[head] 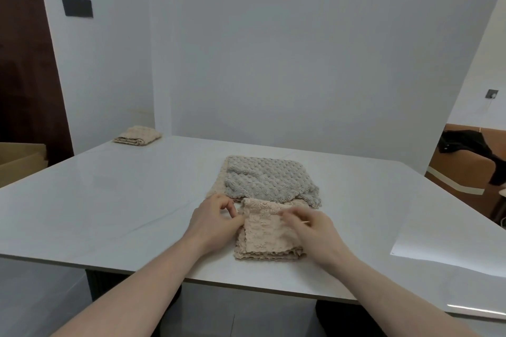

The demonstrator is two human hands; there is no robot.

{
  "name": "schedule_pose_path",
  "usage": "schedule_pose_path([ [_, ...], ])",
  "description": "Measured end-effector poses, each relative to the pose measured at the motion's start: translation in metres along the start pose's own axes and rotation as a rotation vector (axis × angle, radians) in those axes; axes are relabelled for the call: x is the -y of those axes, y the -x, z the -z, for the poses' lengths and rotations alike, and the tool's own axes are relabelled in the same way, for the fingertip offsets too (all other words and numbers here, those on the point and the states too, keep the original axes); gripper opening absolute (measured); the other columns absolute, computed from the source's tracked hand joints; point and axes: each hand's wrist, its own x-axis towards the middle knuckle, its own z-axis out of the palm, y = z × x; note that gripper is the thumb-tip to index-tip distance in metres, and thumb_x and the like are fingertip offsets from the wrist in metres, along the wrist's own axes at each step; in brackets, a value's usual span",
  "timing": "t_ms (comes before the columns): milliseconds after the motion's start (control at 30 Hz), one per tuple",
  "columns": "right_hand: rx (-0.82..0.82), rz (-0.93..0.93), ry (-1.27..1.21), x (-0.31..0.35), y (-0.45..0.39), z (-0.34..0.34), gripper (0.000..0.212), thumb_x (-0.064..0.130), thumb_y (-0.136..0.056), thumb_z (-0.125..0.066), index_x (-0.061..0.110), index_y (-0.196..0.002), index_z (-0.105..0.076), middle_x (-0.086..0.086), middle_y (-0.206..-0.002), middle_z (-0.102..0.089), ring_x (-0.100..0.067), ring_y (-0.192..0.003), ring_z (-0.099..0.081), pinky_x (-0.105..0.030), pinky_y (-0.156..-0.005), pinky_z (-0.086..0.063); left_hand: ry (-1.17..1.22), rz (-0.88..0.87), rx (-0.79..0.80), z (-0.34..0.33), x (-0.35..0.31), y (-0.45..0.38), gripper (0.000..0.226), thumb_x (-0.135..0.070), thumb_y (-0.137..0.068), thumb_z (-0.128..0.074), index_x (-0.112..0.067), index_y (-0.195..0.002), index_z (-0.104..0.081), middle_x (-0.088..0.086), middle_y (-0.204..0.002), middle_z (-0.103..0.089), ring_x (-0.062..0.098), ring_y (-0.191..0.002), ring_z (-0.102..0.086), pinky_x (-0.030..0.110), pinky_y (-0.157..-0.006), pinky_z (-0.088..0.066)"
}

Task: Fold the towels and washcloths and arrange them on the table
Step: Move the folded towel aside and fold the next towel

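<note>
While both hands work at the near-centre of the counter (109, 200), we log the following. Left hand (212, 223): fingers curled, thumb and fingertips pinching the left edge of the beige washcloth (269, 235) at its upper-left corner. Right hand (312, 230): fingers bent down onto the cloth's top flap near its right side, appears to pinch the flap edge; motion blur there, so exact grip pts unclear.

Beige washcloth: partly folded, several layers visible along near edge, top flap raised slightly at its far edge. Lies near the counter's near edge, approx. centre.

Just beyond it, touching/overlapped at the far side: grey towel (269, 180), bumpy texture, loosely laid, unfolded. It lies on top of another beige cloth (219, 186), of which only a strip shows along the grey towel's left side and a bit at its near-right.

Far-left corner of counter: folded beige towel (138, 135), neat stack, well apart from the rest.

Surroundings: white backdrop panel (301, 49) stands behind the counter; dark wooden door (24, 76) at left; cardboard box (22, 159) at left below it; black garment (465, 150) draped over brown seat at far right.
</note>
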Motion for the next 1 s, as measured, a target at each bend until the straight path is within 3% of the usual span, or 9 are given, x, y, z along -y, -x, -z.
schedule_pose_path([
  [67,-0.144,-0.066,-0.071,-0.001,-0.010,0.007,0.017,0.037,-0.098,-0.062,0.029,-0.098,-0.077,0.009,-0.098,-0.076,-0.006,-0.089,-0.070,-0.022,-0.079,-0.055,0.042,0.055,-0.015,0.002,-0.002,0.000,0.027,-0.050,-0.079,-0.072,-0.028,-0.080,-0.058,-0.017,-0.102,-0.062,0.009,-0.106,-0.058,0.040,-0.095,-0.048],
  [133,-0.176,-0.162,-0.095,-0.008,-0.019,0.011,0.015,0.038,-0.097,-0.062,0.030,-0.098,-0.074,0.009,-0.103,-0.075,-0.012,-0.092,-0.069,-0.030,-0.087,-0.054,0.033,0.111,-0.001,0.002,-0.003,-0.001,0.034,-0.062,-0.076,-0.066,-0.033,-0.092,-0.058,-0.015,-0.105,-0.063,0.010,-0.102,-0.059,0.039,-0.093,-0.050],
  [233,-0.162,-0.238,-0.057,-0.024,-0.023,0.010,0.013,0.041,-0.092,-0.064,0.031,-0.097,-0.072,0.010,-0.102,-0.074,-0.016,-0.092,-0.072,-0.038,-0.092,-0.055,-0.054,0.140,0.034,-0.001,-0.004,-0.004,0.056,-0.081,-0.068,-0.054,-0.037,-0.103,-0.058,-0.017,-0.113,-0.064,0.009,-0.107,-0.059,0.039,-0.098,-0.049],
  [333,-0.182,-0.205,0.086,-0.030,-0.021,0.002,0.023,0.049,-0.086,-0.065,0.033,-0.102,-0.071,0.013,-0.093,-0.074,-0.009,-0.091,-0.070,-0.038,-0.092,-0.055,-0.184,0.133,0.055,-0.004,-0.008,-0.007,0.068,-0.093,-0.069,-0.044,-0.040,-0.109,-0.058,-0.015,-0.122,-0.062,0.013,-0.117,-0.054,0.042,-0.105,-0.043],
  [567,-0.124,-0.156,0.344,-0.024,-0.017,-0.007,0.044,0.053,-0.094,-0.056,0.029,-0.131,-0.060,0.012,-0.114,-0.067,-0.015,-0.106,-0.063,-0.033,-0.093,-0.046,-0.334,0.143,0.123,-0.001,-0.015,-0.005,0.067,-0.090,-0.074,-0.047,-0.044,-0.120,-0.063,-0.010,-0.133,-0.050,0.021,-0.132,-0.042,0.042,-0.111,-0.032],
  [700,-0.069,-0.123,0.498,-0.025,-0.015,-0.010,0.051,0.060,-0.093,-0.049,0.031,-0.135,-0.059,0.004,-0.123,-0.061,-0.020,-0.116,-0.058,-0.037,-0.102,-0.045,-0.351,0.111,0.128,0.000,-0.017,-0.001,0.048,-0.081,-0.080,-0.053,-0.046,-0.112,-0.062,-0.009,-0.131,-0.052,0.023,-0.133,-0.041,0.043,-0.111,-0.031],
  [833,-0.070,-0.127,0.510,-0.024,-0.015,-0.010,0.044,0.062,-0.092,-0.051,0.029,-0.118,-0.066,0.007,-0.110,-0.061,-0.020,-0.107,-0.060,-0.037,-0.097,-0.047,-0.266,0.096,0.080,0.002,-0.017,0.000,0.034,-0.074,-0.079,-0.063,-0.040,-0.084,-0.060,-0.016,-0.109,-0.060,0.018,-0.120,-0.052,0.043,-0.105,-0.037],
  [933,-0.104,-0.116,0.450,-0.023,-0.012,-0.008,0.031,0.057,-0.088,-0.058,0.027,-0.083,-0.061,0.009,-0.087,-0.062,-0.019,-0.089,-0.061,-0.037,-0.082,-0.049,-0.109,0.082,0.048,0.001,-0.015,0.003,0.026,-0.060,-0.079,-0.070,-0.036,-0.084,-0.064,-0.020,-0.090,-0.068,0.006,-0.097,-0.061,0.040,-0.096,-0.047],
  [1000,-0.116,-0.141,0.346,-0.023,-0.011,-0.006,0.031,0.057,-0.085,-0.061,0.027,-0.076,-0.060,0.006,-0.073,-0.065,-0.015,-0.077,-0.062,-0.035,-0.073,-0.051,-0.031,0.076,0.045,0.001,-0.011,0.004,0.021,-0.054,-0.079,-0.070,-0.035,-0.086,-0.065,-0.020,-0.086,-0.070,0.002,-0.088,-0.063,0.040,-0.090,-0.053],
])
